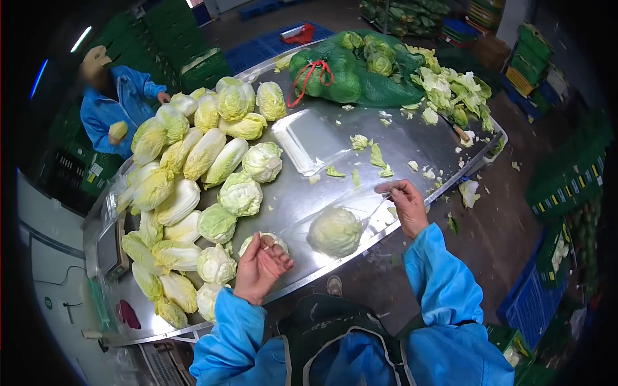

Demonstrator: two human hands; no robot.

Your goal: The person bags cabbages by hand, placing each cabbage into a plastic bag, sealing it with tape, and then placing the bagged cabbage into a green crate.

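A round cabbage (335,232) sits in a clear plastic bag (370,217) near the table's front edge. My right hand (407,204) pinches the bag's edge between thumb and fingers, pulling the film taut up and to the right of the cabbage. To the left of it, my left hand (262,265) is palm up with its fingers loosely curled and apart, and I see nothing in it. Just behind those fingers another round cabbage (246,243) is partly hidden. A stack of flat clear bags (308,140) lies farther back on the metal table (393,138).
Napa cabbages (205,153) and round cabbages (240,193) crowd the left side. A green mesh sack (360,74) with cabbages lies at the back, beside loose leaves (454,90) and a knife handle (461,133). Across the table, a person in blue (119,103) holds something yellowish.
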